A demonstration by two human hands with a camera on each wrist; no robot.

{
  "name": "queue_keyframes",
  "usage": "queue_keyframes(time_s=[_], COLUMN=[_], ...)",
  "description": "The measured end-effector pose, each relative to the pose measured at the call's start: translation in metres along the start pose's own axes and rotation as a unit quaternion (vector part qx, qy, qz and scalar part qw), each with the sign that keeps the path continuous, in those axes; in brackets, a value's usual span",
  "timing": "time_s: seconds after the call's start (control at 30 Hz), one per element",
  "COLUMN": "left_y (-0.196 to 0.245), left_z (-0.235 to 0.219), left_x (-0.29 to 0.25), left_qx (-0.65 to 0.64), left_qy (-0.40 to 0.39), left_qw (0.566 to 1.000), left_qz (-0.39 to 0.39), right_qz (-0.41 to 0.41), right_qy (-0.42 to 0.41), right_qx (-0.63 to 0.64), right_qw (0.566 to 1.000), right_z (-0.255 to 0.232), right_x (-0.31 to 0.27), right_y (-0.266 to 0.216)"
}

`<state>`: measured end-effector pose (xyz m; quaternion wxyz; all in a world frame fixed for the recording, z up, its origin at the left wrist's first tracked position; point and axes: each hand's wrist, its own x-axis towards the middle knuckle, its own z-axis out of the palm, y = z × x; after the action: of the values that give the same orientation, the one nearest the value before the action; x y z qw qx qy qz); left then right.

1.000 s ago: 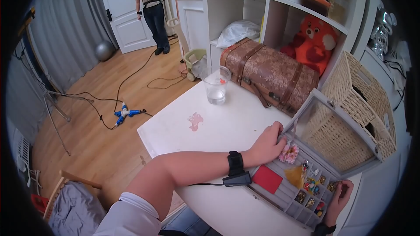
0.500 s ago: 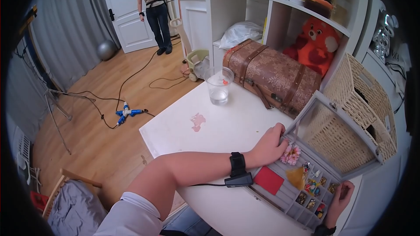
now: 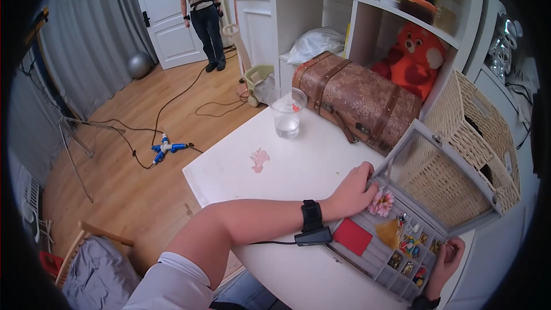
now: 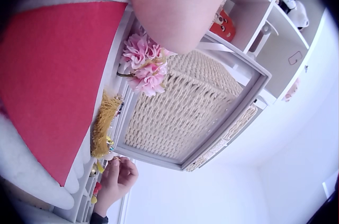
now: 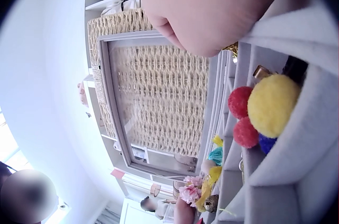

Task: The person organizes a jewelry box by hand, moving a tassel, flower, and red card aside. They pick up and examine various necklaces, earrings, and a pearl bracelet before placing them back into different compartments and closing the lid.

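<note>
A grey jewelry box [image 3: 376, 278] lies on the white table with its clear-windowed lid [image 3: 439, 178] raised. My left hand [image 3: 351, 190] grips the box's left end, fingers bent over the edge beside a pink flower [image 3: 380, 202]. At the opposite end my right hand [image 3: 447, 264] holds the edge with curled fingers, partly hidden by its own back in the right wrist view. Inside are a red card [image 3: 351, 236], a mustard tassel [image 3: 388, 232] and small compartments of trinkets. Yellow, red and blue pompoms [image 5: 273, 105] fill one compartment close to the right hand.
A clear plastic cup [image 3: 286, 120] holding liquid stands near the table's far edge. Behind the box are a brown patterned trunk [image 3: 356, 95] and a woven basket [image 3: 459, 132], which touches or nearly touches the lid. Another person [image 3: 201, 11] stands by the door.
The head view has shifted slightly. Both hands stay at the ends of the box. The person by the door has lowered an outstretched arm.
</note>
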<state>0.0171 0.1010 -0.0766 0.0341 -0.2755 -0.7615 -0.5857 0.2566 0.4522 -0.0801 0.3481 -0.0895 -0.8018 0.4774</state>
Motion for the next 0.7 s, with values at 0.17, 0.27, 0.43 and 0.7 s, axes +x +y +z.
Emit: queue_keyframes(time_s=[0.17, 0.27, 0.43, 0.7], left_y=[0.001, 0.003, 0.002, 0.002], left_z=[-0.001, -0.002, -0.002, -0.002], left_x=[0.000, 0.000, 0.000, 0.000], left_qx=[-0.004, -0.004, 0.001, 0.023], left_qy=[0.004, -0.003, -0.004, 0.014], left_qw=[1.000, 1.000, 1.000, 0.999], left_qz=[0.003, -0.015, -0.009, -0.039], right_qz=[-0.033, -0.039, -0.055, -0.069], right_qy=[-0.019, -0.016, -0.010, 0.021], right_qx=[-0.011, -0.014, -0.073, -0.088], right_qw=[0.999, 0.999, 0.996, 0.994], right_z=[0.003, 0.001, 0.002, 0.015], right_x=[0.000, -0.001, 0.001, 0.001], right_y=[-0.004, -0.002, -0.008, -0.036])
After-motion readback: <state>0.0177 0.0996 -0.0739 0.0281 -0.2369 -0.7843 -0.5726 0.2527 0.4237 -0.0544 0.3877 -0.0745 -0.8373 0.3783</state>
